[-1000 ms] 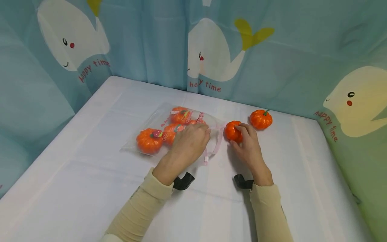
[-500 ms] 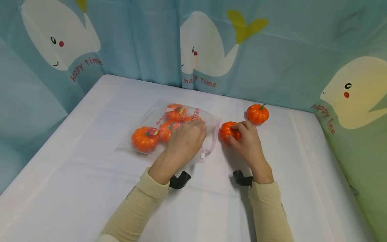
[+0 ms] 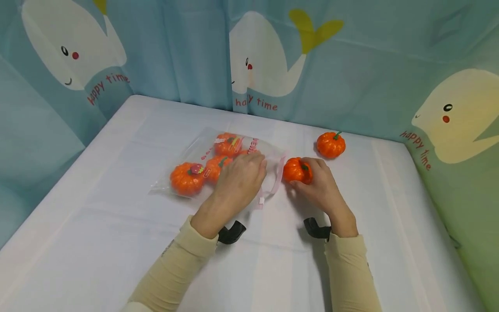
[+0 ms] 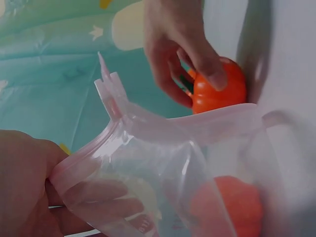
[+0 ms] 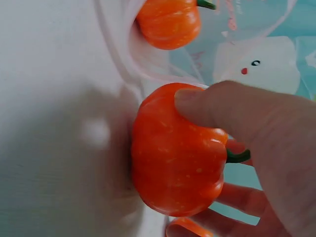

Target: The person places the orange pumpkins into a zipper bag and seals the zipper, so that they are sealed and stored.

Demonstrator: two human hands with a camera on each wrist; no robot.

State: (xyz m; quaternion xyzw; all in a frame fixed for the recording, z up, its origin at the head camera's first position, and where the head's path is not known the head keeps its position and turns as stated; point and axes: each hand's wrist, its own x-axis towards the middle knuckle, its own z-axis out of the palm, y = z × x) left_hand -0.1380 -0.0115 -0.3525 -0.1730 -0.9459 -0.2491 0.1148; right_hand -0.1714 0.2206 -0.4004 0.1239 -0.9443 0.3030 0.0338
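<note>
A clear bag (image 3: 199, 151) with a pink zip edge lies on the table, several orange pumpkins (image 3: 187, 178) inside it. The left hand (image 3: 241, 180) pinches the bag's upper edge; in the left wrist view its thumb and fingers (image 4: 98, 197) hold the film and the mouth gapes. Right at that mouth, the right hand (image 3: 321, 184) grips another orange pumpkin (image 3: 295, 170) by its sides. The right wrist view shows the thumb on this pumpkin (image 5: 177, 153), its green stem towards the palm, and a bagged pumpkin (image 5: 170, 22) just beyond the pink edge.
One more orange pumpkin (image 3: 330, 145) stands near the table's back edge, behind the right hand. A blue-green curtain (image 3: 202, 52) with whale prints hangs around the table (image 3: 117, 260). Black curved pieces (image 3: 232, 232) stick out by both wrists.
The right hand and its pumpkin have moved slightly left against the bag's mouth, and the stem has turned. The left hand keeps its hold. The whole head view has shifted a little.
</note>
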